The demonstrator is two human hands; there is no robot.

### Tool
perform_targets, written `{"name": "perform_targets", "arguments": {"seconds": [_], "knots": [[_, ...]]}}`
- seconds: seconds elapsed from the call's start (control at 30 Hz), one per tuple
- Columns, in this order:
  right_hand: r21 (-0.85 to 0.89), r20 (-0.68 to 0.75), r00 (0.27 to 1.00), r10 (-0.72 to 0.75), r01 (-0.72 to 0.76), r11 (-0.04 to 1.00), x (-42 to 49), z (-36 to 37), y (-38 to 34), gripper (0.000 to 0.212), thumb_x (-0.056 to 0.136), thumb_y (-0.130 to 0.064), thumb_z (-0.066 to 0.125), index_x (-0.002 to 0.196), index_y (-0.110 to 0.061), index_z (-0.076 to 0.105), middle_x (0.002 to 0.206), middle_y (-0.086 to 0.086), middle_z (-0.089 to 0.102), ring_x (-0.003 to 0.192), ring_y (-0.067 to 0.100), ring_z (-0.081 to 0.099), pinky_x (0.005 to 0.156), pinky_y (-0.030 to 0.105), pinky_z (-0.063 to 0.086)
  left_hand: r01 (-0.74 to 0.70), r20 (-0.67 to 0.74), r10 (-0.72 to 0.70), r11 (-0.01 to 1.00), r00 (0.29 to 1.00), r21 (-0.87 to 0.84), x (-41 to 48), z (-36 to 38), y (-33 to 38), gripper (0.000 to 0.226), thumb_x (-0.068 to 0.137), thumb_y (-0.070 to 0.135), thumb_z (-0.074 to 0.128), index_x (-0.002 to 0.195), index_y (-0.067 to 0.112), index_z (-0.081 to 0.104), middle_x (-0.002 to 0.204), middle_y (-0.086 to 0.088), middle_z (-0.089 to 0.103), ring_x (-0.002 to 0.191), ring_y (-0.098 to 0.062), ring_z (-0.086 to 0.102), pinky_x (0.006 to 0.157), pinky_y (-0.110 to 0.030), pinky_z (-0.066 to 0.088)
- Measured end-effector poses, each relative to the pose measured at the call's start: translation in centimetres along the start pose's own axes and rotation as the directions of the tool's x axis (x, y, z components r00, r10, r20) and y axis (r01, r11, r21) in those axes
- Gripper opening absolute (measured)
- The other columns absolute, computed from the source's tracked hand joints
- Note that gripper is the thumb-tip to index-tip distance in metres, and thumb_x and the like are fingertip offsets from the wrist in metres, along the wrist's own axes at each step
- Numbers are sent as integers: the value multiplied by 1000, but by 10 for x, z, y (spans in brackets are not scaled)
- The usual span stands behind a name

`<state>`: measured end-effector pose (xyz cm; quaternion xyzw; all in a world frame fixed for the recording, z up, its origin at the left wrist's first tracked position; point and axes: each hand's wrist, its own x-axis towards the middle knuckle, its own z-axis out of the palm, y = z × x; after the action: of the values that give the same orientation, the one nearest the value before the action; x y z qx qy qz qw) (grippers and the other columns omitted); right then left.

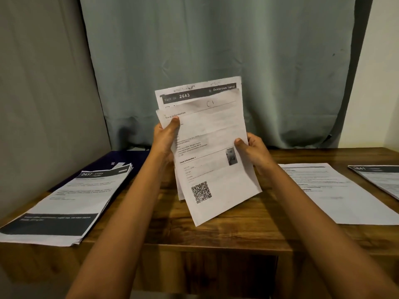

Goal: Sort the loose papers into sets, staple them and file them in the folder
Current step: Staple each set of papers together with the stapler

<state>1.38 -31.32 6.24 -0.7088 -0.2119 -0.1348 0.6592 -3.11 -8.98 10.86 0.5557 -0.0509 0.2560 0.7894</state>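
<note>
I hold a small bundle of printed sheets point(212, 147) upright above the middle of the wooden table point(226, 229). The front sheet shows a QR code; the sheet behind it has a dark header reading 2643. My left hand point(165, 137) grips the bundle's left edge, thumb on the front. My right hand point(251, 151) pinches the front sheet's right edge. A stack of papers point(67, 203) with a dark header and footer lies on the left. A dark blue folder point(129, 158) lies partly under that stack. No stapler is in view.
One printed sheet point(332, 190) lies flat on the right of the table, and another set with a dark header point(380, 179) sits at the far right edge. A grey-green curtain point(216, 50) hangs right behind the table.
</note>
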Motion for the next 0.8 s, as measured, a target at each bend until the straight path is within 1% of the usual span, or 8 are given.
{"name": "perform_targets", "arguments": {"seconds": [0.1,0.2,0.3,0.4,0.53,0.6,0.7,0.8], "knots": [[-1,-26,1000,-5,5,1000,1,1,0,13,97,-15,52,107,-11,60,98,-3,68,85,8,66,67,18,54,-19,1,19,1000,1000,24,3,4,9,28,94,12,58,121,4,59,105,-8,70,90,-21,70,65,-30,58],[22,-119,992,-44,47,999,2,6,-3,16,98,-16,51,111,-12,59,101,-4,66,87,7,64,67,18,52,-104,3,104,992,995,65,2,15,19,21,93,13,59,112,9,63,103,-3,71,90,-16,70,70,-27,57],[18,-187,981,-49,53,998,1,14,-4,17,98,-18,50,112,-13,57,98,-9,62,83,1,60,62,12,47,-151,-9,153,980,988,131,1,24,25,7,92,18,60,97,19,64,100,0,72,90,-18,70,76,-31,58],[31,-205,979,-12,18,999,-3,21,8,17,98,-17,50,112,-12,57,102,-4,63,87,7,61,71,20,53,-167,-15,174,963,985,213,-2,22,17,6,92,22,60,96,21,64,95,6,70,86,-12,68,72,-24,56],[34,-177,983,56,-51,998,-15,23,27,24,98,-19,51,121,-12,56,116,4,63,98,14,62,83,31,53,-134,-14,142,961,990,243,-10,5,-14,19,92,23,61,109,14,64,102,2,69,90,-13,66,73,-23,54],[13,-168,982,88,-87,996,-20,23,32,29,98,-22,51,125,-13,54,123,4,61,106,19,60,88,35,51,-114,-13,121,960,993,257,-18,-2,-29,21,92,24,61,110,14,63,101,3,69,86,-9,66,69,-19,53],[-5,-160,981,112,-115,993,-24,23,34,32,98,-24,50,128,-13,52,127,4,59,110,19,57,85,34,48,-100,-1,104,959,995,264,-26,-7,-44,16,91,21,62,106,15,65,96,7,69,84,-5,65,67,-16,52],[-12,-147,980,131,-135,991,-25,23,33,34,98,-26,49,130,-14,51,130,4,57,106,16,55,81,33,45,-62,-5,66,956,998,287,-25,-11,-49,13,91,25,62,103,20,64,100,5,68,92,-13,66,78,-26,54]]}}
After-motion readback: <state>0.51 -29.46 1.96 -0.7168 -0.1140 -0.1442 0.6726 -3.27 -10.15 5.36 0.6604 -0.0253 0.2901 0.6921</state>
